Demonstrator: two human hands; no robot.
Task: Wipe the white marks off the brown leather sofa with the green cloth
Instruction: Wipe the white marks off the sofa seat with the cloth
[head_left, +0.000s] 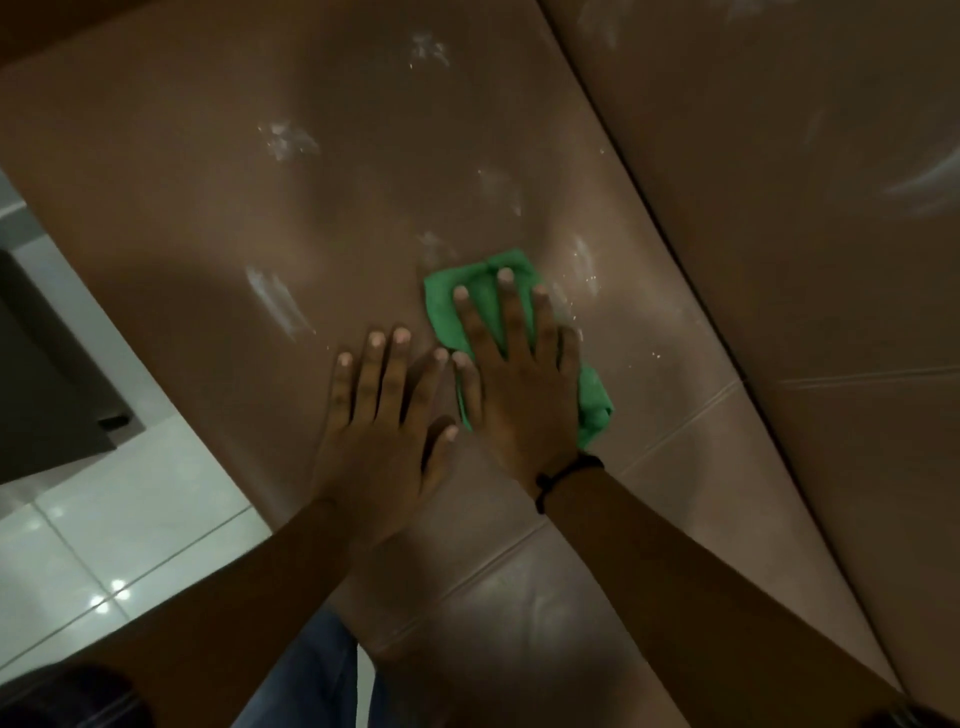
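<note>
Cloth: green cloth (480, 304) lies crumpled on the seat of the brown leather sofa (218, 208), and I take it as my landmark; one corner pokes out beyond the fingertips, another bunch shows at the wrist side.
Right hand: my right hand (519, 379) presses flat on top of the cloth, fingers spread and extended, not curled around it.
Left hand: my left hand (382, 431) rests flat on bare leather just beside the cloth, fingers open and splayed, index fingertip close to the right thumb; I cannot tell whether they touch.
Marks: white marks (278, 301) streak the leather on the left-hand side of the cloth; more smears sit beyond the cloth, farther up the seat, and a speckled patch shows just past its other edge.
Wrist: black band (566, 475) circles the right wrist, just behind the cloth's trailing bunch.
Backrest: sofa back cushion (810, 208), beyond a dark seam from the cloth, carries faint white smears too.
Floor: glossy white tiled floor (104, 519) shows well apart from the cloth, past the seat's edge.
</note>
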